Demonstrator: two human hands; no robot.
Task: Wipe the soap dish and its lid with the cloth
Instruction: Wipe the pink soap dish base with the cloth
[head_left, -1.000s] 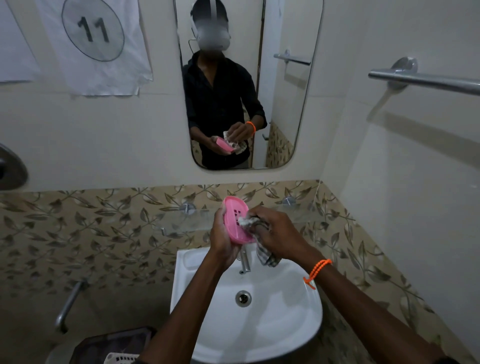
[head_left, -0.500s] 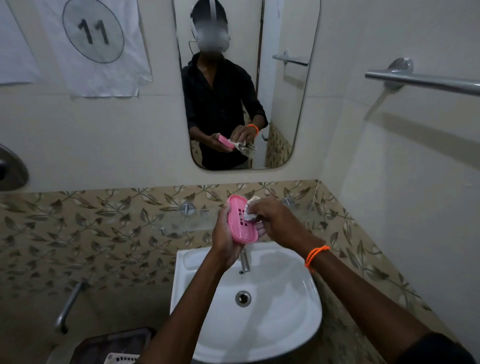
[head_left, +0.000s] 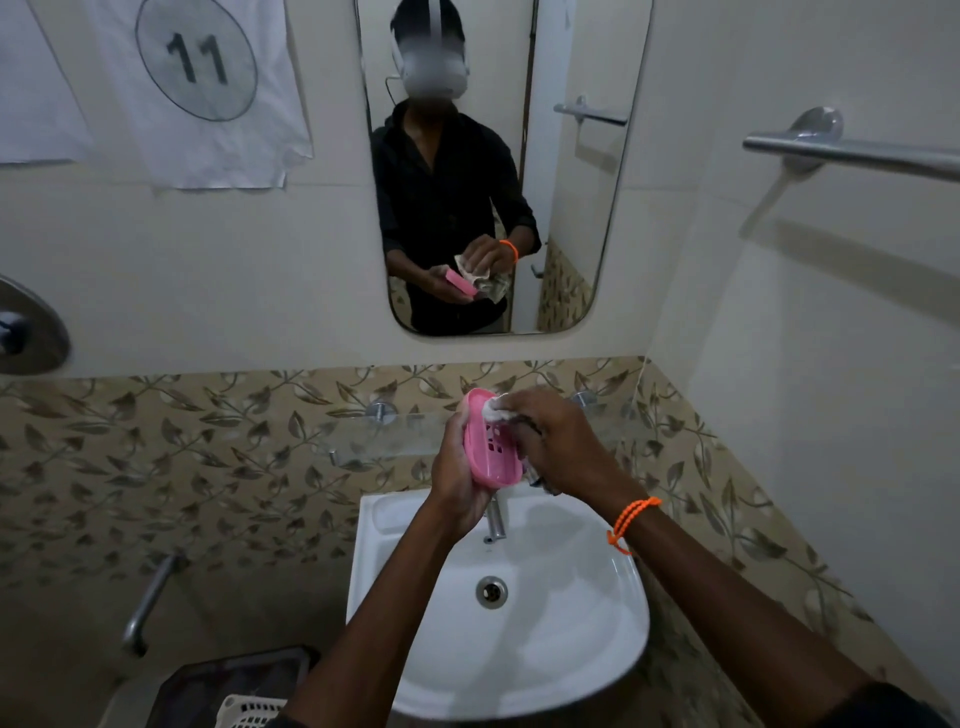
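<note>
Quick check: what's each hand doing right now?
Left hand: closed, holding the pink soap dish.
Right hand: closed, holding the cloth against the dish.

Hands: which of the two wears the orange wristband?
The right hand, pressing the cloth on the pink soap dish; the left hand's wrist is bare.

we see a pink soap dish (head_left: 491, 449) with a white cloth (head_left: 494, 408) against it, a white sink (head_left: 587, 613), an orange band (head_left: 631, 522) on the wrist, tan wall tiles (head_left: 208, 457) patterned with brown leaves, and a white paper (head_left: 208, 88) marked with a dark circled 11
</note>
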